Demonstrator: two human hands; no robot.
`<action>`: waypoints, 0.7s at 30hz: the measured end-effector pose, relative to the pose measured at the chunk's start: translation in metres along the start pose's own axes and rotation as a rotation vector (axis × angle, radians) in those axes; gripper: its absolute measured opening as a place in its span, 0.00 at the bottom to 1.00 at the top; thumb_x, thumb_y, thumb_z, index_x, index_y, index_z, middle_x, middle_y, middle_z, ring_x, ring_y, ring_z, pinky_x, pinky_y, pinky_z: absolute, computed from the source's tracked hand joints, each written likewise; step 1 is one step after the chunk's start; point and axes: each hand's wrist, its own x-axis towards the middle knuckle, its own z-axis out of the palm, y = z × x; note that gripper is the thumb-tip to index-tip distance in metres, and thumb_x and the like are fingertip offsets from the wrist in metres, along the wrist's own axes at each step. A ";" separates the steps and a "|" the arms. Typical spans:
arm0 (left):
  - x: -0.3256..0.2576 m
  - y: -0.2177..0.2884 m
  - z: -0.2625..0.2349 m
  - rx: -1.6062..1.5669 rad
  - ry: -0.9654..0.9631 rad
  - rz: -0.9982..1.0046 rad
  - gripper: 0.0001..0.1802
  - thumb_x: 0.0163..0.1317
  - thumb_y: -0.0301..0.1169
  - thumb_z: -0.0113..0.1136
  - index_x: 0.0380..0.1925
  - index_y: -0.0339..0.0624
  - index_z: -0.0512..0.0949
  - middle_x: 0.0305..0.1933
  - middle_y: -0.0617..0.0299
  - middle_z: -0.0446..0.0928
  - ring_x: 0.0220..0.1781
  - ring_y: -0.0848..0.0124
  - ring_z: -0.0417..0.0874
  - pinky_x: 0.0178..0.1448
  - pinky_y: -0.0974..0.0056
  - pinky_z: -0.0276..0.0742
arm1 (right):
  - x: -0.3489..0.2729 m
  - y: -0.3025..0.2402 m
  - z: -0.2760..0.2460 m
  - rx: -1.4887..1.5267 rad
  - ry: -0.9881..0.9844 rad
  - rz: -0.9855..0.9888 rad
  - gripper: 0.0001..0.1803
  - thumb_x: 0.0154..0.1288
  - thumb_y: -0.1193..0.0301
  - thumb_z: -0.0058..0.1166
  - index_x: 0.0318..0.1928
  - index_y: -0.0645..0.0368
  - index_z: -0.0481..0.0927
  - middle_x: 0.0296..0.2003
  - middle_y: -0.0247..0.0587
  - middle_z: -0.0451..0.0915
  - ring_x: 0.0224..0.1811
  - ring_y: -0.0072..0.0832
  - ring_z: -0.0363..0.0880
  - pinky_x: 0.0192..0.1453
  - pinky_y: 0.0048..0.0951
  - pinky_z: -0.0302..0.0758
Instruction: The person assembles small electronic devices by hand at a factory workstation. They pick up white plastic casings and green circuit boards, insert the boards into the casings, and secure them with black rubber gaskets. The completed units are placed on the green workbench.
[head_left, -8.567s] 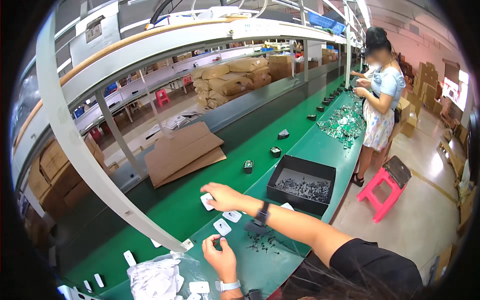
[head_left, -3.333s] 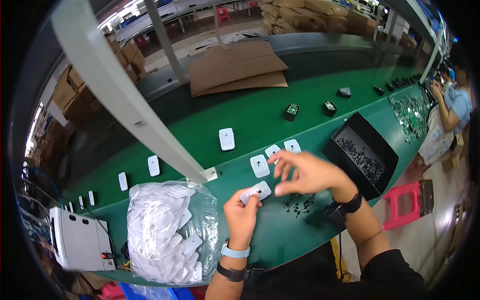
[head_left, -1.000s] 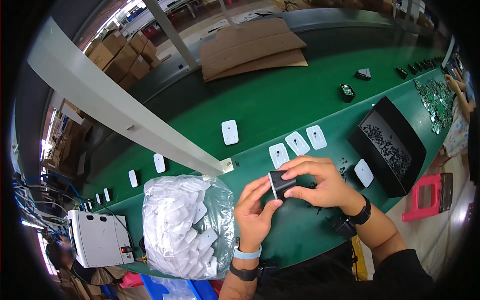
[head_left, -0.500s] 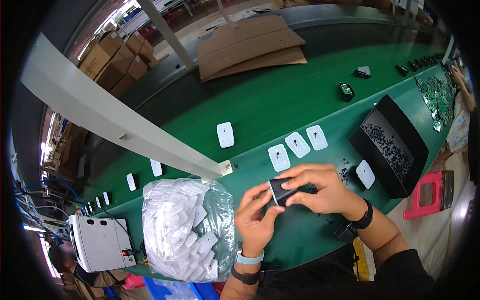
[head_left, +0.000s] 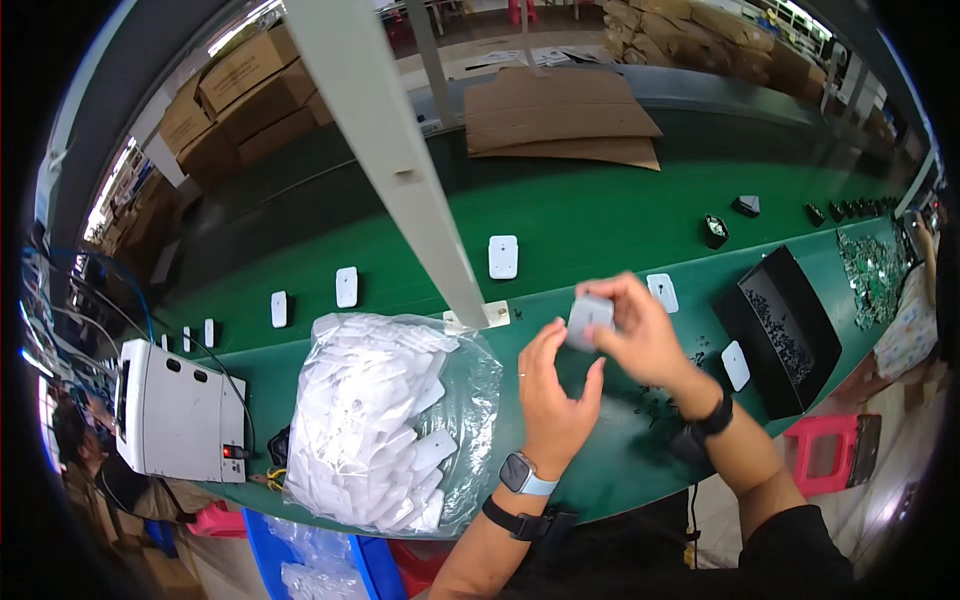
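- While the long, smooth green belt (head_left: 600,190) crossed behind the work, the narrow green tabletop (head_left: 630,465) curved along its near side, bearing the supplies.
- A bulging clear plastic bag (head_left: 370,420) of white rounded covers sat on the tabletop to the left of the hands; by its fullness, plenty of that stock seemed left.
- To the right stood an open black rectangular box (head_left: 780,325), its floor scattered with small black parts.
- The person's left hand (head_left: 557,395) was empty as far as could be seen, thumb and fingers apart, just beside the right one.
- The right hand (head_left: 625,330) was clamped on a pale rounded-rectangular plastic piece (head_left: 592,318), above the tabletop; blur hid whether a dark housing lay behind it, so its stage could not be told.
- On the belt, left of the hands, several white-faced rounded units (head_left: 503,257) lay in a spaced row and looked done.
- Farther right on the belt, an open black housing (head_left: 715,231) showed its insides, with more dark housings (head_left: 850,210) beyond; these seemed left to do.
- A flat white cover (head_left: 662,292) bearing a dark piece looked prepared but unused.
- Smallest were the loose black parts (head_left: 655,405) scattered near the right wrist.
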 end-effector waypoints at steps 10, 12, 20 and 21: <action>-0.005 -0.012 0.003 -0.072 -0.161 0.031 0.13 0.58 0.22 0.64 0.44 0.35 0.78 0.47 0.50 0.80 0.51 0.50 0.80 0.57 0.52 0.76 | 0.138 0.066 -0.078 -0.651 0.013 0.427 0.21 0.58 0.80 0.69 0.53 0.64 0.81 0.47 0.45 0.84 0.49 0.32 0.83 0.56 0.34 0.78; -0.007 -0.010 0.005 -0.082 -0.178 0.038 0.13 0.58 0.22 0.64 0.44 0.35 0.78 0.46 0.50 0.80 0.50 0.50 0.80 0.56 0.52 0.76 | 0.140 0.071 -0.091 -0.677 -0.064 0.382 0.25 0.56 0.77 0.71 0.55 0.64 0.81 0.51 0.49 0.84 0.51 0.35 0.84 0.57 0.34 0.79; -0.006 -0.016 -0.002 0.027 -0.129 -0.003 0.08 0.57 0.20 0.62 0.38 0.36 0.80 0.40 0.51 0.81 0.45 0.52 0.81 0.50 0.54 0.76 | 0.066 -0.045 -0.047 -0.634 -0.052 -0.063 0.11 0.61 0.72 0.63 0.44 0.61 0.84 0.38 0.39 0.85 0.33 0.25 0.81 0.37 0.28 0.75; -0.007 -0.016 0.000 0.038 -0.128 -0.006 0.08 0.57 0.20 0.63 0.38 0.36 0.80 0.40 0.51 0.81 0.45 0.52 0.81 0.50 0.54 0.76 | 0.043 -0.051 -0.051 -0.571 -0.217 -0.060 0.08 0.61 0.73 0.62 0.40 0.61 0.85 0.34 0.35 0.84 0.32 0.21 0.79 0.34 0.25 0.72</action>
